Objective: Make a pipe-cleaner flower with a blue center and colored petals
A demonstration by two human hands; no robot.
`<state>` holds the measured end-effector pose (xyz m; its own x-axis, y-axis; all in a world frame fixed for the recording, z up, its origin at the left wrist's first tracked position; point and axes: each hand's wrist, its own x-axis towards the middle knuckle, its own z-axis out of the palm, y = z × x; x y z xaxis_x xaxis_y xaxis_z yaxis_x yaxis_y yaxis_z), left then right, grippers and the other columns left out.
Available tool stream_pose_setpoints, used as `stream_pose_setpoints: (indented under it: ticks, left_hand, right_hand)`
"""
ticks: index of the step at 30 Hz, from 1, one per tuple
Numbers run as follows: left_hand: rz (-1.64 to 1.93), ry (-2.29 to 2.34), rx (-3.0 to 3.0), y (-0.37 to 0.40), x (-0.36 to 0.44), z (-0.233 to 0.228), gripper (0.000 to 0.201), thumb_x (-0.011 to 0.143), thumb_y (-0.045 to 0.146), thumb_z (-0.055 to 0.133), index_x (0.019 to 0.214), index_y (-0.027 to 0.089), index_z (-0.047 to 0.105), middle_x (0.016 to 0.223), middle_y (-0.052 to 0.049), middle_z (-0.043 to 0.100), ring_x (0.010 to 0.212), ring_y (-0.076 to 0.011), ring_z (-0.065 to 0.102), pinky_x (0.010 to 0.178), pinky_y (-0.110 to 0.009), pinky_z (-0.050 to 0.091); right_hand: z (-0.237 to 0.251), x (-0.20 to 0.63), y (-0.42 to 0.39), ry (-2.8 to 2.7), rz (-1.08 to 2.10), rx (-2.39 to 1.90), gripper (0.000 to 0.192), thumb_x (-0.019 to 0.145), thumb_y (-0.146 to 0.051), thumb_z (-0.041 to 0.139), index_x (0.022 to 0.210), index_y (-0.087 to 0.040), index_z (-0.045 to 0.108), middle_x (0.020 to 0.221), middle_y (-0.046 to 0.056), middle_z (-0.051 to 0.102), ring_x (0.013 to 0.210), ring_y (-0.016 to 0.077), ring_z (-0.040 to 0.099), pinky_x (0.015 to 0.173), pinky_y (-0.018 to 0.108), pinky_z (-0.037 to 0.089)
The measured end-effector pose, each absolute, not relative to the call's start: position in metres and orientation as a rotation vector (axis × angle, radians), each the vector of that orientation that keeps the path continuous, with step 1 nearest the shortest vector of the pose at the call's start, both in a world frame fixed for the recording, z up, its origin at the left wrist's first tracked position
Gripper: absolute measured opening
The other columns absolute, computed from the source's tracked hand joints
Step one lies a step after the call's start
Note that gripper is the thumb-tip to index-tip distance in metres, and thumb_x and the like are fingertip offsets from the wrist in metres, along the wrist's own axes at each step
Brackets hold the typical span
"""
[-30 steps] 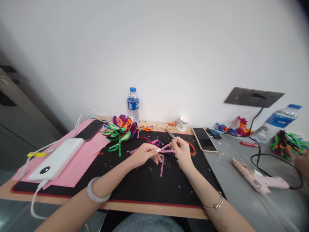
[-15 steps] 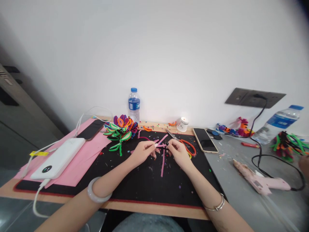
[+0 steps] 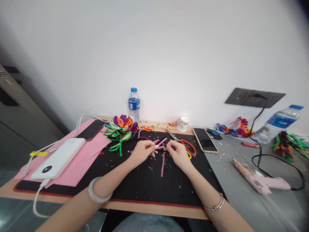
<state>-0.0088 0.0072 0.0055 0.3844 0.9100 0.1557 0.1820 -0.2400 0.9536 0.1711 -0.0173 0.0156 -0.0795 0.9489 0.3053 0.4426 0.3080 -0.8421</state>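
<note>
Above the black mat (image 3: 145,190), my left hand (image 3: 143,151) and my right hand (image 3: 177,153) face each other, fingertips pinched and nearly meeting. Between them are narrow pink strips (image 3: 161,141) and a thin black strip; I cannot make out which end each hand grips. One loose pink strip (image 3: 163,166) lies on the mat just below the fingertips. Right beside my right hand are scissors (image 3: 188,145) with orange handles, partly covered by it. A bunch of colourful pipe cleaner shapes (image 3: 122,129) stands to the left of my left hand.
Pink paper sheets (image 3: 84,167) lie at the left under a white power bank (image 3: 59,158) and a dark phone (image 3: 90,130). Behind stand a water bottle (image 3: 134,104) and a paper cup (image 3: 182,124). Rightward are another phone (image 3: 205,140) and a corded glue gun (image 3: 260,180).
The black strip between my fingertips has turned and shifted, and a pink strip now shows in front of it. Both hands stay nearly in place. At the right edge, another person's hand has gone from view.
</note>
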Motion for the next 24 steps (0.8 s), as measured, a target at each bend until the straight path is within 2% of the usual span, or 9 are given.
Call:
stream_pose_setpoints:
  ticks: [4,7,11,18,24]
  left_hand:
    - [0.919,0.956,1.647,0.0059,-0.0072,0.0064,0.028,0.076,0.037,0.054,0.063,0.012,0.059,0.049,0.001,0.057,0.044,-0.0096,0.053,0.047,-0.020,0.042]
    - [0.903,0.938,1.645,0.0062,-0.0088,0.0070,0.028,0.075,0.036,0.054,0.062,0.012,0.058,0.050,0.000,0.057,0.044,-0.0096,0.053,0.048,-0.020,0.043]
    - [0.875,0.933,1.686,0.0061,-0.0110,0.0056,0.027,0.075,0.036,0.054,0.063,0.012,0.059,0.051,0.000,0.058,0.046,-0.0101,0.053,0.051,-0.021,0.043]
    - [0.856,0.891,1.693,0.0062,-0.0108,0.0020,0.028,0.076,0.036,0.053,0.062,0.012,0.059,0.054,-0.001,0.059,0.048,-0.0112,0.056,0.052,-0.021,0.043]
    - [0.868,0.921,1.708,0.0090,-0.0127,0.0014,0.028,0.075,0.036,0.054,0.063,0.012,0.059,0.054,-0.002,0.059,0.046,-0.0107,0.055,0.051,-0.021,0.043]
  right_hand:
    - [0.0157,0.1725,-0.0166,-1.671,0.683,-1.277,0.020,0.075,-0.024,0.049,0.056,-0.018,0.047,0.050,-0.004,0.042,0.048,0.0107,0.039,0.047,0.022,0.030]
    - [0.0171,0.1736,-0.0157,-1.664,0.811,-1.268,0.021,0.075,-0.026,0.050,0.055,-0.018,0.047,0.050,-0.004,0.043,0.047,0.0102,0.039,0.046,0.022,0.031]
    - [0.0175,0.1748,-0.0145,-1.591,1.013,-1.196,0.015,0.075,-0.031,0.052,0.068,-0.018,0.053,0.056,-0.003,0.048,0.047,0.0098,0.042,0.046,0.022,0.033]
    - [0.0155,0.1766,-0.0133,-1.564,0.943,-1.178,0.023,0.078,-0.027,0.051,0.057,-0.017,0.046,0.051,-0.004,0.044,0.047,0.0088,0.041,0.046,0.022,0.032]
    - [0.0181,0.1751,-0.0130,-1.497,1.055,-1.154,0.018,0.078,-0.031,0.051,0.066,-0.018,0.048,0.052,-0.005,0.045,0.045,0.0084,0.041,0.046,0.021,0.033]
